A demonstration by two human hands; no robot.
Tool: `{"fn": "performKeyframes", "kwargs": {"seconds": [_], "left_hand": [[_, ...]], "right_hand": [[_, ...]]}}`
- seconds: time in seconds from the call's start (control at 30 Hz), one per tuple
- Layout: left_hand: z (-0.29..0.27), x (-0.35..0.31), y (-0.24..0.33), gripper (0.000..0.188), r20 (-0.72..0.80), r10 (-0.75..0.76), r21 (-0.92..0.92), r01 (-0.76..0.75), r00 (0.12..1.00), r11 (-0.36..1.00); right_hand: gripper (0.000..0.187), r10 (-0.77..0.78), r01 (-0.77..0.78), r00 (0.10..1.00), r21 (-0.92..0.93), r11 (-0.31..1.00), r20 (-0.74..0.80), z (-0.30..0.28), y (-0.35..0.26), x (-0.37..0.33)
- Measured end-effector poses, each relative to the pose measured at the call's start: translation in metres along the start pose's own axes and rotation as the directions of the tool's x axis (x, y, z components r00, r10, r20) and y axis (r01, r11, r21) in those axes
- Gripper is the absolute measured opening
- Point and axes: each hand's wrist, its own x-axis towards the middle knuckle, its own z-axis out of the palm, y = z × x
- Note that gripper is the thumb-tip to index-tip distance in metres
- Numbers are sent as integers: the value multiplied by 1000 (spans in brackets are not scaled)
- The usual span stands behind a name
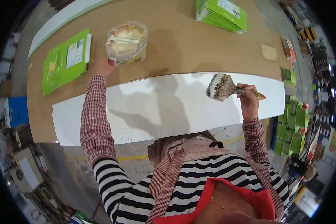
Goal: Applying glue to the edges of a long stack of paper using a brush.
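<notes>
My right hand point(250, 100) grips the handle of a wide paintbrush point(221, 87). Its bristles are pale and its ferrule is heavily crusted; it is held over the right part of a long white board point(145, 112). My left arm stretches forward across that board. At its end, my left hand point(103, 68) is closed at the near left side of a bucket point(117, 56), beside a small red part; its fingers are blurred and partly hidden. The bucket is lined with clear plastic and contains cream-coloured paste, with a pale strip lying across its opening.
A flat green package point(65, 61) lies left of the bucket, and a stack of green packages point(222, 15) sits at the far right. Brown board point(175, 48) covers the table. Green boxes point(291, 127) are piled beyond the right edge. A white strip point(59, 22) runs along the far left edge.
</notes>
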Motion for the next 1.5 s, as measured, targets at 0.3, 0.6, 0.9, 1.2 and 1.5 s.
{"fn": "performKeyframes", "kwargs": {"seconds": [0.3,0.6,0.9,1.2,1.5], "left_hand": [[-70,-3,76,33,-40,225,444,-184,974,877],[-86,6,184,40,224,487,225,-531,844,817],[92,33,355,45,-28,582,-138,-580,812,803],[139,59,439,56,79,529,-95,-521,845,848],[148,-90,359,63,-430,415,-252,-548,802,797]], "right_hand": [[7,-31,79,975,217,973,-218,-29,25,-12],[22,-144,193,955,173,966,-259,-73,4,2],[18,-262,277,868,-28,961,-422,-182,-48,15],[23,-428,377,848,-211,902,-313,-188,-75,112],[36,-254,221,964,-777,590,81,-175,-28,294]]}}
